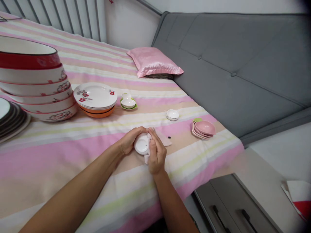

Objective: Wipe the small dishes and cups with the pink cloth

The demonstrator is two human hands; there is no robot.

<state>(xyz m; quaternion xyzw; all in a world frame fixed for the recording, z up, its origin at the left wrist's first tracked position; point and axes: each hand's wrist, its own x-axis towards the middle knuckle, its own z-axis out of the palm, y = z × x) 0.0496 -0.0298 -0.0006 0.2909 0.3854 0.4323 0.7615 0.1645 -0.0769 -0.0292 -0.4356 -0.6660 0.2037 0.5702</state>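
A small round white dish [141, 144] is between my hands, a little above the striped bedspread. My left hand [131, 139] curls around its far left rim, fingers closed on it. From the right, my right hand [157, 153] presses a pale pink cloth [163, 137] against the dish's edge, its thumb bent over the cloth. One end of this cloth, with a small black mark, spreads out beyond the right fingers. Just past my hands sits a short stack of small white dishes [172, 114]. Pink fruit-shaped bowls [204, 128] are stacked farther right.
Tall stacked red-and-white bowls [58, 106] and dark-rimmed plates [18, 121] stand at left. Beside them are flowered plates [96, 94] over orange ones, then leaf-shaped green dishes [128, 103]. A pink pillow [155, 61] lies near the grey headboard [218, 51]. A drawer cabinet [233, 204] stands at lower right.
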